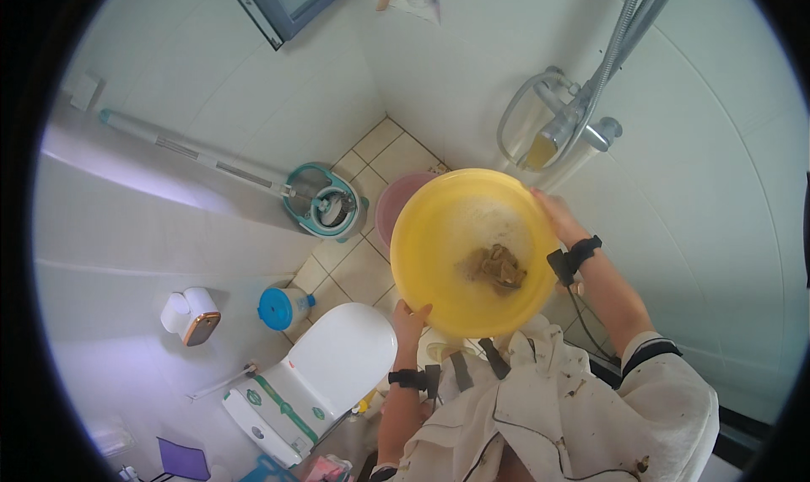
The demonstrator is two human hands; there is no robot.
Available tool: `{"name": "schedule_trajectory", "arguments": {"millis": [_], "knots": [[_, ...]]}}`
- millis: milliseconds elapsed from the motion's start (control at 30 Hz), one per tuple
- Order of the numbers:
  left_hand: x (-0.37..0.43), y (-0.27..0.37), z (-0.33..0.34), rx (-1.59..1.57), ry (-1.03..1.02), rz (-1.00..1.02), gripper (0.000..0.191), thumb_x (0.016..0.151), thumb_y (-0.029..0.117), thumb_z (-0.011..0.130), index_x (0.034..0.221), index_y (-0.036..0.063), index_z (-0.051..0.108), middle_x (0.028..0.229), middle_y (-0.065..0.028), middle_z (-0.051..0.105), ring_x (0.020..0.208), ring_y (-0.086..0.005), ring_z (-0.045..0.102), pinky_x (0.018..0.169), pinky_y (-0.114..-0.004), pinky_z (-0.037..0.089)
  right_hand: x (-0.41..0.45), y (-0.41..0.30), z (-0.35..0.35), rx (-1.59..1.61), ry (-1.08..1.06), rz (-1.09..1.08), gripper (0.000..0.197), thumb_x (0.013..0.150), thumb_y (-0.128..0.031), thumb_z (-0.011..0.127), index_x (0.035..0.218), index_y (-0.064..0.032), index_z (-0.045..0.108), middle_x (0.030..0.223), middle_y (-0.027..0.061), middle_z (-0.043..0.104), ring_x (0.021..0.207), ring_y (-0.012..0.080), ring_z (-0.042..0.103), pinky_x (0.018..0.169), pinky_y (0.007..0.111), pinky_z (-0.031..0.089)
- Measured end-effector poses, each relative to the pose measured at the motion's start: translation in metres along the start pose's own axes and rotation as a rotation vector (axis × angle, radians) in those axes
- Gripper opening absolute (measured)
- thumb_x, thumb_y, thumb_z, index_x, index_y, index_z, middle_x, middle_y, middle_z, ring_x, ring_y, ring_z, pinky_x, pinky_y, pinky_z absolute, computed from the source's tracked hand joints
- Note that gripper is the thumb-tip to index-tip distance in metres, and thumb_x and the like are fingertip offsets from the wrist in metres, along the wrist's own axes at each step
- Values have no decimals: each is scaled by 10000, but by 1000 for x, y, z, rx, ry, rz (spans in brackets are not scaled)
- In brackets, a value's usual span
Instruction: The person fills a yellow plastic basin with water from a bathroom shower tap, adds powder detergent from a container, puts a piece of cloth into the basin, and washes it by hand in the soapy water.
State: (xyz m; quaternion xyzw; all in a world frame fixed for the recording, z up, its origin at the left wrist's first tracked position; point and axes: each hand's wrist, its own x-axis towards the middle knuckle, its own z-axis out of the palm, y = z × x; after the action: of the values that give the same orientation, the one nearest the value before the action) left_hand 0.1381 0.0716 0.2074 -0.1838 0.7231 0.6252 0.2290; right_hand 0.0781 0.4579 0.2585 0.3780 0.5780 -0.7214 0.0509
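A large yellow plastic basin (421, 248) is held up in front of my body. Foamy water (487, 219) and a wet brown cloth (503, 267) lie inside it. My left hand (411, 321) grips the near-left rim, thumb over the edge. On the right side, my right hand (560, 216) holds the rim from outside, its fingers partly hidden by the basin. Partly covered by the yellow basin, a pink basin (395, 203) stands on the tiled floor.
A closed white toilet (345, 349) is at the left. Beyond it are a blue-lidded bin (276, 309) and a spin-mop bucket (357, 213) with its mop handle (190, 153) leaning on the wall. The shower mixer tap (560, 134) juts from the wall at upper right.
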Motion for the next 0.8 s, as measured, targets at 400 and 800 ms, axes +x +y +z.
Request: {"name": "schedule_trajectory", "arguments": {"millis": [400, 800], "knots": [[46, 58, 26, -42, -44, -7, 340, 765, 2, 654, 1080, 1, 526, 951, -87, 637, 764, -182, 652, 621, -276, 547, 15, -56, -14, 48, -193, -41, 409, 805, -183, 675, 1078, 101, 566, 957, 115, 635, 821, 181, 634, 728, 287, 503], [24, 124, 16, 38, -5, 21, 294, 746, -50, 620, 1033, 11, 594, 876, -57, 653, 709, -122, 606, 561, -230, 453, 33, -57, -13, 6, -384, -126, 620, 771, -181, 683, 1261, 72, 400, 1142, 136, 549, 1025, 189, 560, 851, 289, 462]]}}
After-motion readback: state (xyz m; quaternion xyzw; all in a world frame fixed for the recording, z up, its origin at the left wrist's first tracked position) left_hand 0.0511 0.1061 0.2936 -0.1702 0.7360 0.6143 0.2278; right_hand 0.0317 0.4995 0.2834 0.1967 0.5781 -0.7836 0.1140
